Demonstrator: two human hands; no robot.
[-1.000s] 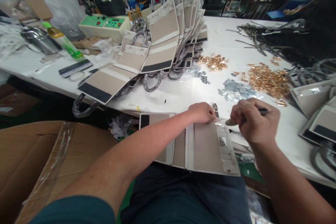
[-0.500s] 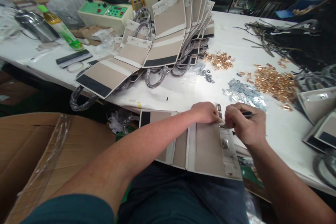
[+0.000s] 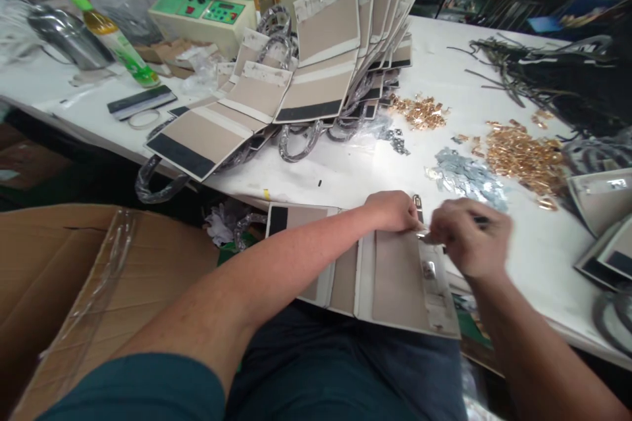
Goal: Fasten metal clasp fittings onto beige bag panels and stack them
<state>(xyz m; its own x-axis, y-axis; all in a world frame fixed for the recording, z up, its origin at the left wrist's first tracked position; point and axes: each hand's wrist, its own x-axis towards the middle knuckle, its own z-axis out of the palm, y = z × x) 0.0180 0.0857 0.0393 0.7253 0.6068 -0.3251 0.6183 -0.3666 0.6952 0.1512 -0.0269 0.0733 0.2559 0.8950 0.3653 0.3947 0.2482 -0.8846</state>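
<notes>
A flat, opened-out handbag piece (image 3: pixel 397 276) with beige lining and pale borders lies across my lap and the table's front edge. My left hand (image 3: pixel 392 212) is closed at its upper edge, fingertips pinched beside a small metal clasp (image 3: pixel 417 202) that sticks out past the edge. What lies between those fingertips is hidden. Close by on the right, my right hand (image 3: pixel 471 237) is wrapped around a dark-handled tool (image 3: pixel 480 220), its metal tip at the pinched spot. Motion blurs this hand. A shiny metal plate (image 3: pixel 428 269) sits on the piece's pale strip.
Similar handbag pieces with plastic-wrapped handles are stacked (image 3: pixel 320 89) at the back. Piles of gold metal parts (image 3: pixel 523 154) and grey metal plates (image 3: pixel 467 177) lie on the white table. A bottle (image 3: pixel 121 46), a control box (image 3: pixel 202 16) and a cardboard box (image 3: pixel 54 276) stand left.
My right hand has moved slightly right and turned, and is now blurred. My left hand stays at the edge. The whole view has shifted a little.
</notes>
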